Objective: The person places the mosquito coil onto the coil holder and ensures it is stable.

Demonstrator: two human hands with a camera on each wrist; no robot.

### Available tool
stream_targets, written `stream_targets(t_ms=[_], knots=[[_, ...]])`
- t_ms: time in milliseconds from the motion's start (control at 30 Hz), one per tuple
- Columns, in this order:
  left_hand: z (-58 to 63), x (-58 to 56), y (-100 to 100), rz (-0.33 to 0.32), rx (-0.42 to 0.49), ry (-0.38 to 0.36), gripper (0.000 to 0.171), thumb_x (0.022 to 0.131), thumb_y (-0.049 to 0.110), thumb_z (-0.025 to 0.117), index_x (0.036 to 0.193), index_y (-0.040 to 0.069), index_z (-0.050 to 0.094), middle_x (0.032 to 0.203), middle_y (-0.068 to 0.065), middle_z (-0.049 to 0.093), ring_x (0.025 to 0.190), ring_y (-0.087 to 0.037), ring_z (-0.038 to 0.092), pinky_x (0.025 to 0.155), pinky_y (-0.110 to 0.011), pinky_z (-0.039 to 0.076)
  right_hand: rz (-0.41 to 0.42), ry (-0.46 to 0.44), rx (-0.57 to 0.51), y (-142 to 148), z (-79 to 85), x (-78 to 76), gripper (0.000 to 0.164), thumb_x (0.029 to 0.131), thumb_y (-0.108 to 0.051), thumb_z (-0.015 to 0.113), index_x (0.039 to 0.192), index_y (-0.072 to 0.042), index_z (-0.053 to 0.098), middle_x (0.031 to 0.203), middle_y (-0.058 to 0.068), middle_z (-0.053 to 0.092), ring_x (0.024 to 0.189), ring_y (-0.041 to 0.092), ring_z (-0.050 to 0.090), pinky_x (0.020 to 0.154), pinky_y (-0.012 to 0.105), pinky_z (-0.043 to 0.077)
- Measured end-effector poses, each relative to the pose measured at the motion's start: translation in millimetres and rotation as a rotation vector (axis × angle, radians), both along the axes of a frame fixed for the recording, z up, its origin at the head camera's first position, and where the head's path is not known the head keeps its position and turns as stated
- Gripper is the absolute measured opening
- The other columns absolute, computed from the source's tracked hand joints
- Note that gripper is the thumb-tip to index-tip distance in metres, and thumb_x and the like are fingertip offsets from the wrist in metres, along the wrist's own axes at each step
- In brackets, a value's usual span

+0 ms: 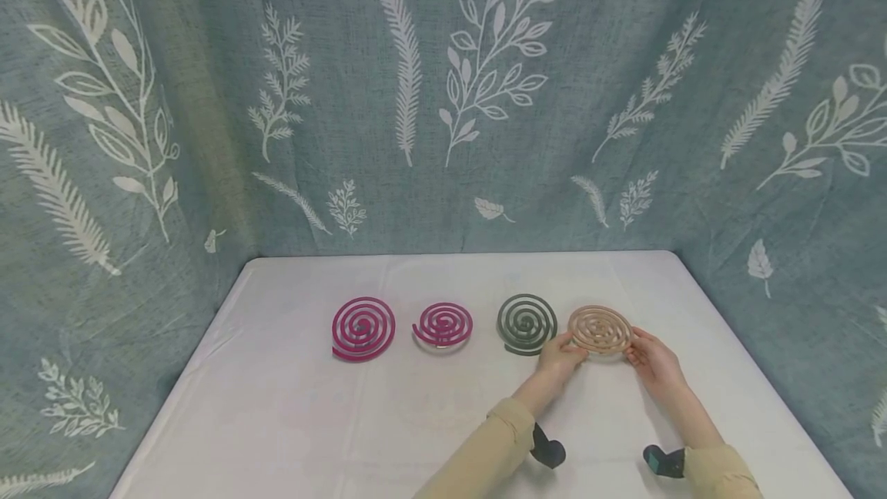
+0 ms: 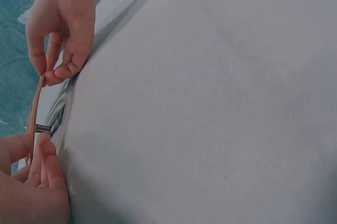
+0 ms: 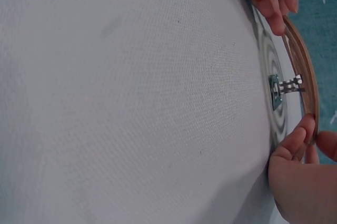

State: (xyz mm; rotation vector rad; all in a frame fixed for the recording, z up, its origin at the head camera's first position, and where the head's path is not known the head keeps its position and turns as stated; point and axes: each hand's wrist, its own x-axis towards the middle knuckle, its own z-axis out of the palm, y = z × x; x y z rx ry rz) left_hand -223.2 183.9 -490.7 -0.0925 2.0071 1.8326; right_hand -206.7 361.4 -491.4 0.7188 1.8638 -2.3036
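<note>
A tan mosquito coil [image 1: 600,329] lies level, raised off the table on a small metal stand [image 3: 289,85]. My left hand [image 1: 561,359] pinches its left edge between thumb and fingers. On the opposite rim, my right hand [image 1: 654,363] grips the coil with its fingertips. The stand's flat base [image 3: 275,92] rests on the table, and the coil's ringed shadow falls around it. Just left of my left hand lies a dark green mosquito coil [image 1: 527,322].
Farther left, a magenta coil [image 1: 443,323] looks raised, with a bit of metal beneath it; another magenta coil [image 1: 363,328] lies flat. A white cloth covers the table [image 1: 277,406]. A patterned blue-green curtain [image 1: 430,98] hangs behind and at both sides.
</note>
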Motion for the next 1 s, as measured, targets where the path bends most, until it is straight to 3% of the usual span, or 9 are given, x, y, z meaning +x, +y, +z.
stream_targets(t_ms=[1000], knots=[[-0.9,1.0,-1.2,0.019,0.028,0.008,0.046,0.087,0.009,0.062,0.131,0.002,0.053,0.086,-0.006,0.07,0.082,-0.016,0.066,0.074,-0.02,0.052,-0.02,-0.007,-0.011,0.8,-3.0,-1.6,0.058,0.1,-0.011,0.031,0.15,0.003,0.004,0.085,-0.016,0.051,0.081,-0.006,0.047,0.077,0.009,0.042]])
